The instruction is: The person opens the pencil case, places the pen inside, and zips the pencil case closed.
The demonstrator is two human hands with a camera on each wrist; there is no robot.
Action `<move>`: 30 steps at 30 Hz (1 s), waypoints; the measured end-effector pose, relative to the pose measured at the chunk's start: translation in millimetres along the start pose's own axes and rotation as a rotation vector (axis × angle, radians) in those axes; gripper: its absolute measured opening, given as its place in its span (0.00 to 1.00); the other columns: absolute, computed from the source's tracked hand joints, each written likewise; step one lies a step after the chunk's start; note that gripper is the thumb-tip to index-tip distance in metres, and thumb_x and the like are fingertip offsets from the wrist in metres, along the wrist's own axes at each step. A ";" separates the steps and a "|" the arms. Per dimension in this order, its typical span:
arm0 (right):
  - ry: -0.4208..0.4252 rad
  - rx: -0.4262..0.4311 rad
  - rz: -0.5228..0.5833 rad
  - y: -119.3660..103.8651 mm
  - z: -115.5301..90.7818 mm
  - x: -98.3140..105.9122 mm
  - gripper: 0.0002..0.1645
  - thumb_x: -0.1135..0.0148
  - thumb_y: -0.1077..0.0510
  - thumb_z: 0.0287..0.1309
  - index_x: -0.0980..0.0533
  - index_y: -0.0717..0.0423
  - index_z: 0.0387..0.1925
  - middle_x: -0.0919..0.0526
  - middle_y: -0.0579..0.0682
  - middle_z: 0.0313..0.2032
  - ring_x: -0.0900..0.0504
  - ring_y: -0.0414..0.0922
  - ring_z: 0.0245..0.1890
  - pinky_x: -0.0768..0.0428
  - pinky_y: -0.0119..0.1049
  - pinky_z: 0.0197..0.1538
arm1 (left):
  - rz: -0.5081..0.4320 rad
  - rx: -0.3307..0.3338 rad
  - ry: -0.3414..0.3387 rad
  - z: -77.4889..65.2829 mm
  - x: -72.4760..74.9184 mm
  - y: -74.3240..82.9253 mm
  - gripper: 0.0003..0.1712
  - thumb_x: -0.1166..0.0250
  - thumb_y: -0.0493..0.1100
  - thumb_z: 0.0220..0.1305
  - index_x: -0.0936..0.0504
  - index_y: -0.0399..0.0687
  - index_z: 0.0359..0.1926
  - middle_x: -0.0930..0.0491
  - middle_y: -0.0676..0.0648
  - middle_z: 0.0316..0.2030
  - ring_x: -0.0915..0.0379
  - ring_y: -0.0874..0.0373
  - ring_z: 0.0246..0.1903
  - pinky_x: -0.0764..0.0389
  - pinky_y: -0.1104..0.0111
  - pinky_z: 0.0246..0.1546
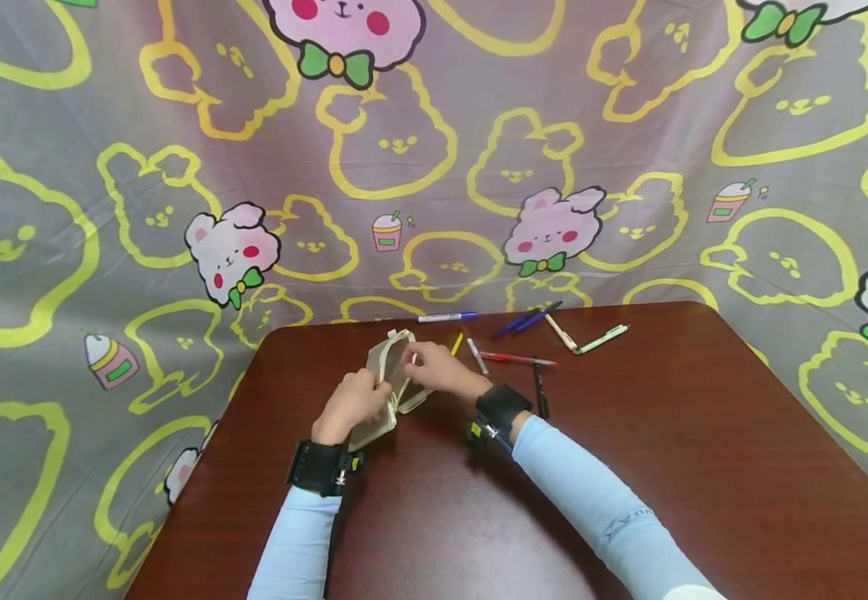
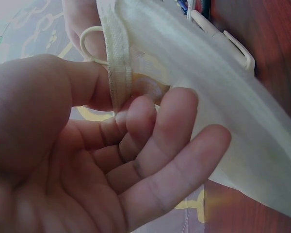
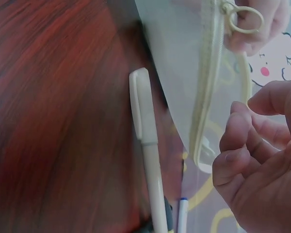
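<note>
A pale, partly see-through zippered pencil case (image 1: 373, 429) stands tilted at the left of the table, its top spread apart. My left hand (image 1: 351, 404) pinches the zippered edge (image 2: 119, 48) between thumb and index finger, the other fingers loosely bent. At the far side of the mouth, my right hand (image 1: 444, 371) has thumb and index finger together on the opposite edge of the case, as the right wrist view shows. A zip pull ring (image 3: 245, 19) hangs near the left fingers. Close beside the case lies a cream pen (image 3: 148, 121) with a clip. The inside of the case is mostly hidden.
To the right lie a red pen (image 1: 516, 359), a black pen (image 1: 540, 390), a white pen (image 1: 476, 355) and a yellow one (image 1: 457, 343). Farther back are a blue-capped marker (image 1: 444, 317), blue pens (image 1: 527, 320) and a pale green pen (image 1: 603, 339). Patterned cloth hangs behind.
</note>
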State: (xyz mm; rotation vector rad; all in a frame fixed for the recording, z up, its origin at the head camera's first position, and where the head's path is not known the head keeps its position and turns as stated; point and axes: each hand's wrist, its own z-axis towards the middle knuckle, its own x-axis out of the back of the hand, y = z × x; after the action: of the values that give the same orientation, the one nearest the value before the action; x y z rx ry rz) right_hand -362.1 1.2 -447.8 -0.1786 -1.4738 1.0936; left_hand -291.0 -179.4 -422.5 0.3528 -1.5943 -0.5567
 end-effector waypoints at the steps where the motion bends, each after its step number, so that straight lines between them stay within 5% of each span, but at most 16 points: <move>1: 0.003 0.006 -0.004 0.0 -1.5 2.8 0.13 0.44 0.57 0.58 0.22 0.59 0.43 0.18 0.47 0.21 0.22 0.37 0.20 0.26 0.29 0.24 | 0.001 0.004 -0.001 0.2 0.3 -0.1 0.13 0.47 0.44 0.65 0.27 0.46 0.23 0.21 0.48 0.17 0.23 0.58 0.16 0.26 0.69 0.20; 13: -0.005 -0.051 0.014 11.7 -23.7 32.5 0.06 0.44 0.57 0.61 0.23 0.53 0.37 0.19 0.46 0.25 0.20 0.42 0.19 0.21 0.32 0.24 | 0.011 0.011 0.009 -0.6 0.5 -1.0 0.14 0.46 0.44 0.64 0.26 0.46 0.22 0.21 0.49 0.15 0.24 0.58 0.16 0.27 0.69 0.20; 21: 0.015 -0.061 -0.138 21.6 -35.5 53.8 0.10 0.43 0.55 0.60 0.21 0.54 0.40 0.15 0.49 0.31 0.20 0.39 0.19 0.22 0.32 0.31 | -0.003 0.009 0.006 -0.7 2.4 -2.1 0.14 0.46 0.45 0.64 0.26 0.47 0.22 0.21 0.49 0.16 0.24 0.58 0.16 0.27 0.69 0.21; 30: 0.035 -0.047 -0.188 40.8 -50.0 71.9 0.12 0.41 0.57 0.60 0.22 0.58 0.44 0.19 0.48 0.32 0.25 0.41 0.25 0.27 0.34 0.31 | -0.001 -0.001 -0.003 -1.6 1.1 -1.8 0.14 0.46 0.44 0.64 0.27 0.46 0.22 0.22 0.48 0.15 0.25 0.57 0.15 0.27 0.68 0.20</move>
State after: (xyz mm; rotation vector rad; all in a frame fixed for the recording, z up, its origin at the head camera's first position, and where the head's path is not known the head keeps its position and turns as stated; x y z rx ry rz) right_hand -357.8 96.8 -434.9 -0.0891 -1.4540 0.9009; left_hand -289.7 -181.7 -422.5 0.3521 -1.5971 -0.5589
